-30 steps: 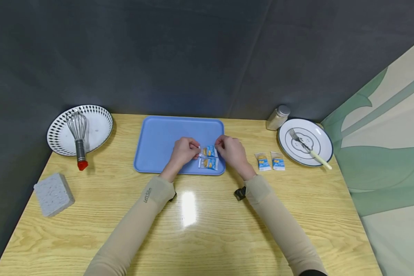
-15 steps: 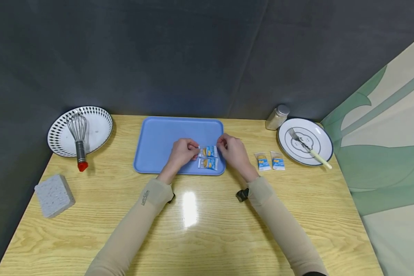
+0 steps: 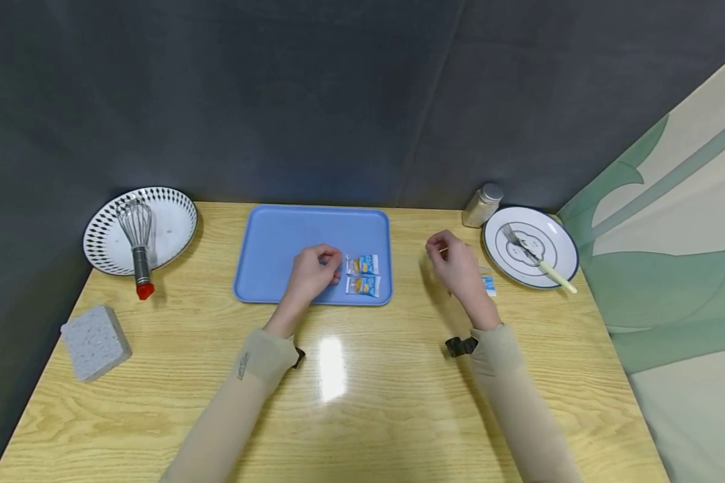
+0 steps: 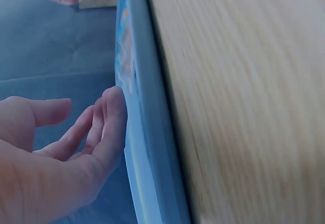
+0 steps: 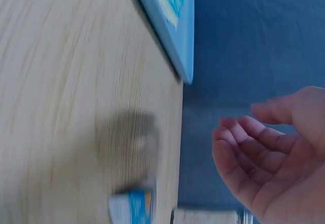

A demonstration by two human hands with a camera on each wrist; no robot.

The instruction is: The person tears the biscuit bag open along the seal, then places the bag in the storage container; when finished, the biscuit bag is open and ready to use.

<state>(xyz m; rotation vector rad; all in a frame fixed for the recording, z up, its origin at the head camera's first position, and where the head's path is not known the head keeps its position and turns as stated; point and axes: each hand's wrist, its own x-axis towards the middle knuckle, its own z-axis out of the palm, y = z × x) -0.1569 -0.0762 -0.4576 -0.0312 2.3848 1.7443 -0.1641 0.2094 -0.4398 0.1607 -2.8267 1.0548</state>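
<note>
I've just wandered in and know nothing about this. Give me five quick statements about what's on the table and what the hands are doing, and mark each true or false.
1. Two snack packets lie on the blue tray. True.
2. Both hands grip a packet. False: the left hand and the right hand hold nothing.
3. A whisk rests on the black-patterned plate. True.
4. The whisk lies wholly within that plate. False: its red-ended handle juts past the rim.
5. A fork lies on the dark-rimmed white plate. True.
</note>
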